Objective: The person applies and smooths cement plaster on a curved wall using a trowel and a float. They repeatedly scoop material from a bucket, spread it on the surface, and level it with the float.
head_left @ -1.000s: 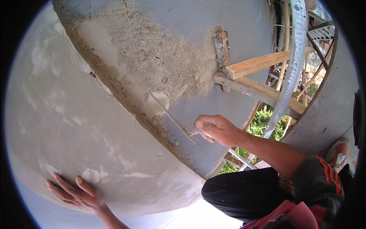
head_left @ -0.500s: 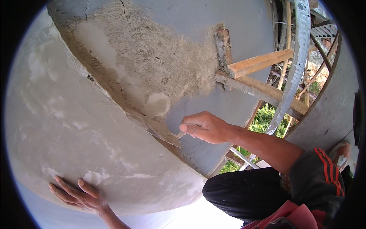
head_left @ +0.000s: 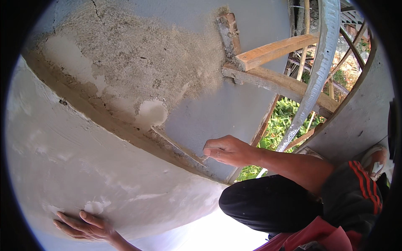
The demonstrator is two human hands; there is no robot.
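My right hand point(head_left: 226, 150) is closed round the hidden handle of a plastering trowel point(head_left: 177, 144). The thin blade shows nearly edge-on, just over the inner side of the groove that runs along a smooth grey plastered surface point(head_left: 96, 163). A pale smear of wet plaster point(head_left: 151, 113) lies by the blade's far end, on the rough sandy patch point(head_left: 130, 54). At the lower left, my left hand point(head_left: 83, 226) rests flat on the curved plaster, fingers spread, holding nothing. Small whitish smears point(head_left: 97, 206) lie beside its fingertips.
Wooden beams point(head_left: 276, 50) jut from the grey wall at the upper right, next to a curved metal channel point(head_left: 316, 79). Green leaves point(head_left: 274, 125) show through a gap below. My bent knee in black trousers point(head_left: 268, 205) is close under my right forearm. Cracks point(head_left: 96, 10) mark the wall's top.
The trowel has come off the plastered edge to the groove's inner side, its blade now more edge-on. The view has shifted, and my left hand stays on the plaster.
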